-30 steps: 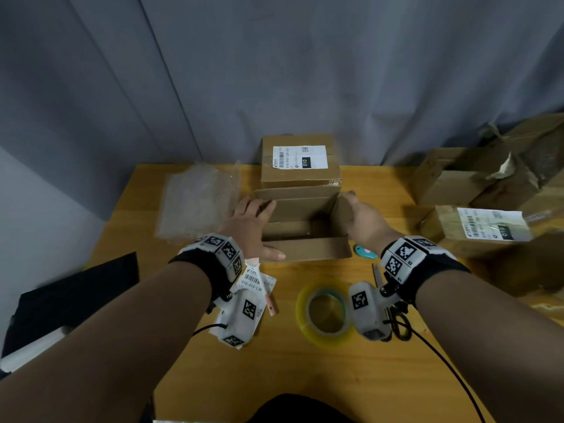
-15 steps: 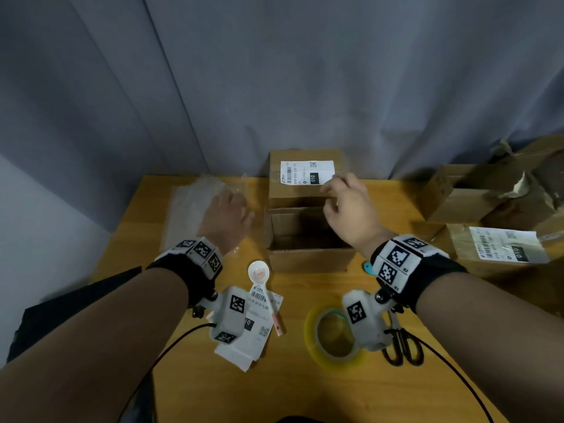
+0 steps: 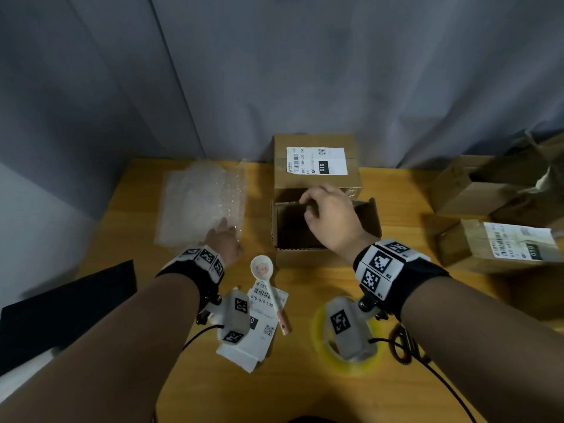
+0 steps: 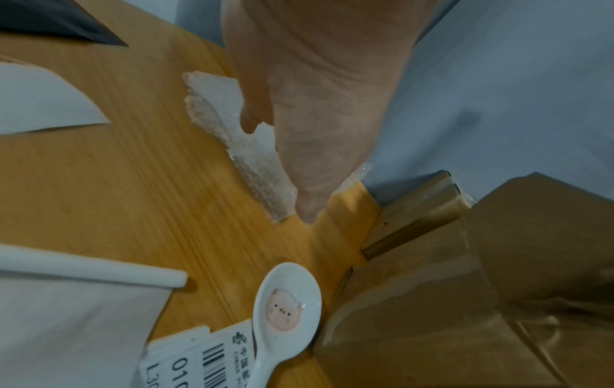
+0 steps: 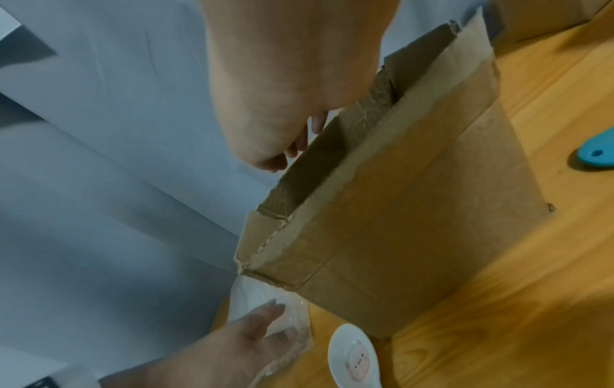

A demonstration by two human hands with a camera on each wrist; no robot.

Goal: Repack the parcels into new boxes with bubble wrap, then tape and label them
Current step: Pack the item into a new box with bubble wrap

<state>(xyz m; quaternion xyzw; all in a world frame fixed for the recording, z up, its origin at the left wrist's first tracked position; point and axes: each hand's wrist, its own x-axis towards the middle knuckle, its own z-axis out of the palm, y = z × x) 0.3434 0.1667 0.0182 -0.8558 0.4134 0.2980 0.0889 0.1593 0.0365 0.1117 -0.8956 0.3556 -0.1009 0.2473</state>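
Wood-grain yellow bench (image 3: pixel 305 389) against a grey curtain carries everything, and nearest the person lie a yellowish roll of clear packing tape (image 3: pixel 369 361), a small stack of white printed shipping labels (image 3: pixel 259 325) and, resting partly on them, a white ceramic spoon with a pink pig face in its bowl (image 3: pixel 263 268). Beyond the spoon, the left hand (image 3: pixel 224 245) reaches onto the near corner of a clear sheet of bubble wrap (image 3: pixel 198 203); its fingers (image 4: pixel 310 207) look extended and touching the sheet, not yet curled round it. To the right stands an open brown cardboard box (image 3: pixel 305 254), and the right hand (image 3: pixel 331 216) hovers over its mouth, fingers (image 5: pixel 299 141) bent at the far flap, though whether they actually pinch it cannot be told. Behind it sits a sealed brown cardboard parcel with a white label (image 3: pixel 316 161), and old torn cartons (image 3: pixel 476 190) lie far right. The step in hand appears to be fetching wrap for the spoon; next, the left hand likely needs to lift one sheet and draw it toward the spoon.
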